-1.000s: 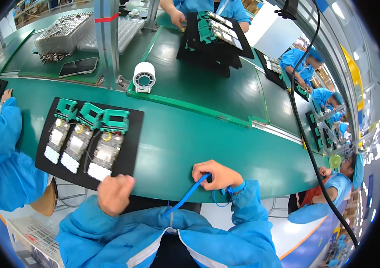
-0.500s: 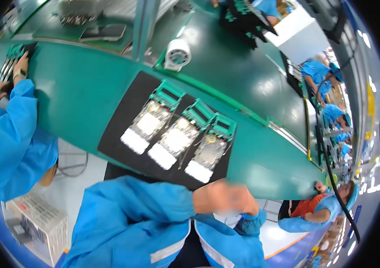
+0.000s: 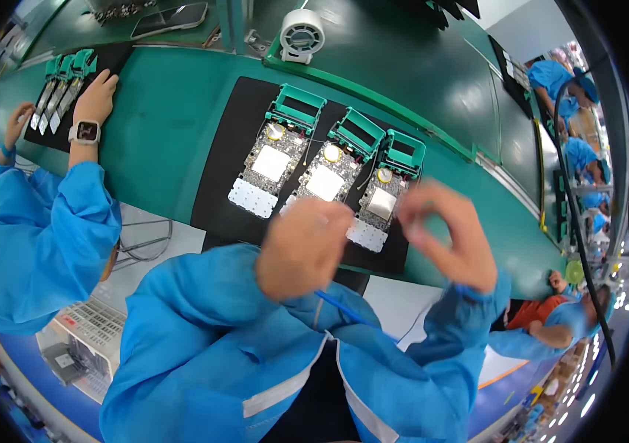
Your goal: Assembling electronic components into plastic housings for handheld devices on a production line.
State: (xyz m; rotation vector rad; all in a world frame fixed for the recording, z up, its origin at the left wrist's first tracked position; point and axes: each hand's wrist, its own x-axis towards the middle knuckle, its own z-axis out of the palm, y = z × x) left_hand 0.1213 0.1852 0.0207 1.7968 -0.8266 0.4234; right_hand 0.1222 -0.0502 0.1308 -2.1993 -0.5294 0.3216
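Green-framed boards (image 3: 325, 181), we judged, needed light touches; right hand (image 3: 466, 238) looped narrowly, left hand (image 3: 298, 249) curled, contents we couldn't tell.

The left grip (image 3: 304, 247) is showing blurred and hiding the lower end of the middle board (image 3: 325, 181); its contents are staying unclear. The right grip (image 3: 468, 240) is blurring too. Beyond both grips, the top edge is cutting off black mats (image 3: 469, 7).

Head-worn fisheye looks down; the green bench (image 3: 159, 148) lies close below.
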